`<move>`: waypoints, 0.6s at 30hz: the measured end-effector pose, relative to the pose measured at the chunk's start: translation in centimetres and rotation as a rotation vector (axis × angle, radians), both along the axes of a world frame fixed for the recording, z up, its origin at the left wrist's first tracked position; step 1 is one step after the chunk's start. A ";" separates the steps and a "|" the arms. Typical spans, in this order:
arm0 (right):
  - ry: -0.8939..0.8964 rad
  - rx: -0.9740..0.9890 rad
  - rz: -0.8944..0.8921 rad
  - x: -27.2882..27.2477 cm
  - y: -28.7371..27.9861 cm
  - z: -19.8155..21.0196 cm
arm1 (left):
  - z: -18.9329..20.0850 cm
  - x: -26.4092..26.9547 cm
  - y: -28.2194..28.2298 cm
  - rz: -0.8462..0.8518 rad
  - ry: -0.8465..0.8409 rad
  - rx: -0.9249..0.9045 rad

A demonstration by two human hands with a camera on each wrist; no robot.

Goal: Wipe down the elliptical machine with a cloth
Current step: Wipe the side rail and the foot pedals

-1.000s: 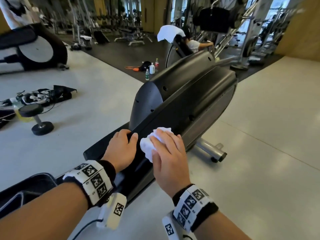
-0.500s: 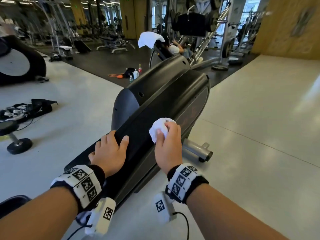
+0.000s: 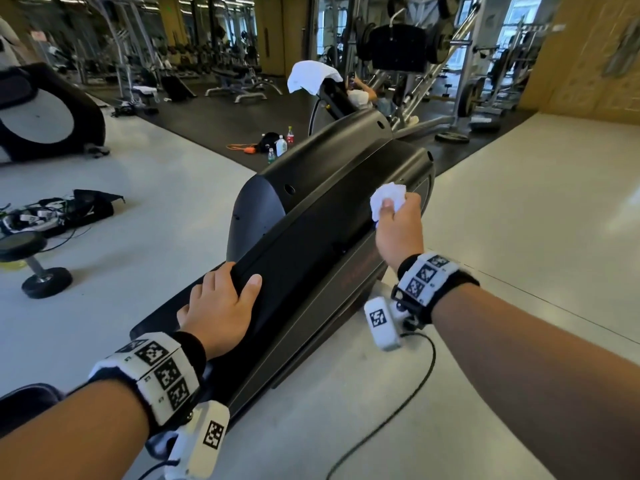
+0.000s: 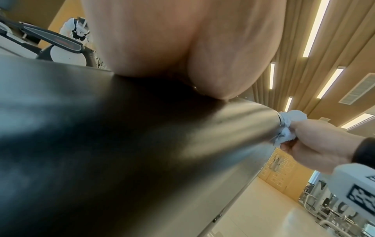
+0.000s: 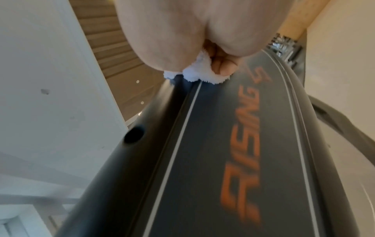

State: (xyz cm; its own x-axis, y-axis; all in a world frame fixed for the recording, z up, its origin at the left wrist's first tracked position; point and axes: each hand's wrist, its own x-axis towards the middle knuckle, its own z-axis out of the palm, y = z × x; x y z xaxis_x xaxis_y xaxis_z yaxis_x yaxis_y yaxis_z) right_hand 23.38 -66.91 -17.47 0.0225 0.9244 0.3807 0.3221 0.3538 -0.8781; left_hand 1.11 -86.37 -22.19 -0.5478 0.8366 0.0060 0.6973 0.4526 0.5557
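Note:
The black elliptical housing (image 3: 311, 220) runs away from me across the middle of the head view. My right hand (image 3: 398, 223) grips a bunched white cloth (image 3: 388, 199) and holds it against the housing's right upper edge, far along it. The right wrist view shows the cloth (image 5: 194, 75) under the curled fingers, above the side panel (image 5: 233, 160) with orange lettering. My left hand (image 3: 221, 303) rests flat on the near top of the housing, fingers over the ridge. From the left wrist view, the palm (image 4: 182, 48) presses on the dark cover (image 4: 121, 144), with the cloth (image 4: 288, 125) far off.
A dumbbell (image 3: 38, 265) and a black bag with gear (image 3: 62, 213) lie on the pale floor to the left. Bottles (image 3: 280, 147) stand beyond the machine's front. A white towel (image 3: 311, 76) hangs over the console. Another machine (image 3: 45, 116) stands far left. A cable (image 3: 398, 410) trails from my right wrist.
My right hand has slid the cloth away from me along the housing's right edge, from beside the left hand to far up it. The left hand has kept its place on the near top.

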 end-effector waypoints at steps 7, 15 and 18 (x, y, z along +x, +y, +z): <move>-0.001 -0.075 -0.090 2.3 5.9 3.3 | 0.4 0.3 -0.3 0.018 0.020 -0.014; 0.112 -0.046 -0.008 1.3 3.9 0.8 | 0.8 0.5 -0.3 0.017 0.024 -0.039; 0.061 0.017 0.059 0.6 1.4 -1.4 | 1.0 0.8 -0.6 0.010 0.023 -0.051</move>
State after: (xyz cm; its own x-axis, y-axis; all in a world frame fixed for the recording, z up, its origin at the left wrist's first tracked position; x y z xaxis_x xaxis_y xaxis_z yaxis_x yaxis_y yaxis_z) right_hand 23.98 -65.48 -18.82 -0.0085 0.9183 0.3959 0.2462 0.3857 -0.8892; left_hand 1.88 -86.94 -21.19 -0.5561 0.8308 -0.0232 0.7053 0.4865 0.5156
